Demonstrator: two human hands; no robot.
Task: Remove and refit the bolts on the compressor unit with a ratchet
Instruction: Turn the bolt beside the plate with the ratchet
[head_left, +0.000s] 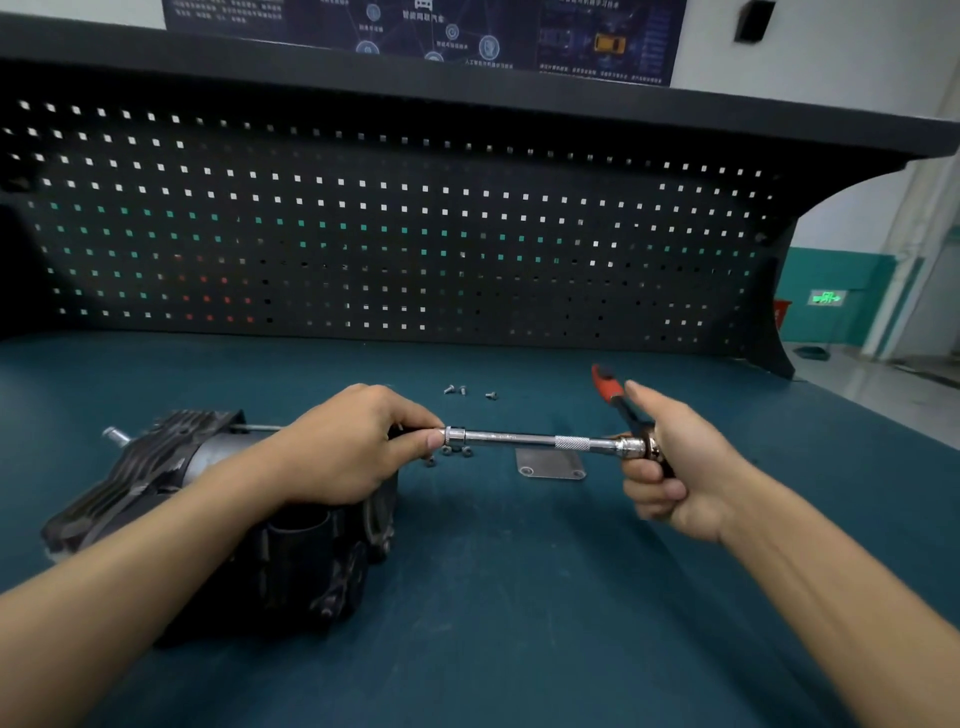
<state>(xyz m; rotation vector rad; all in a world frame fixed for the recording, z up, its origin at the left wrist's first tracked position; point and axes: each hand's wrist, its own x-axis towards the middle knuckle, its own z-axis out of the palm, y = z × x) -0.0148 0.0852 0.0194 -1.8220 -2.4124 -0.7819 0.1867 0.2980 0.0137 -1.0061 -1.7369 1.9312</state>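
Fingers, left hand (358, 447): curled, pinching socket (455, 435) at tip of extension (519, 440), held level above bench (519, 571). Right hand (670, 467): wraps ratchet (615, 397) head, thumb raised, red handle pointing away. Compressor (156, 467) lying under left forearm; loose bolts (462, 389) beyond.

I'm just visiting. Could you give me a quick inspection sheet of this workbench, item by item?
Surface: teal bench mat.
Job's things: compressor unit lying at left; ratchet with extension bar held level above the mat; loose bolts lying farther back.
Clutter: metal plate and small rings, perhaps washers, under the bar.
Grippers: left hand pinches the bar's socket end; right hand grips the ratchet head.
Cables: nothing seen.
Surroundings: pegboard behind, poster above, green exit sign far right.
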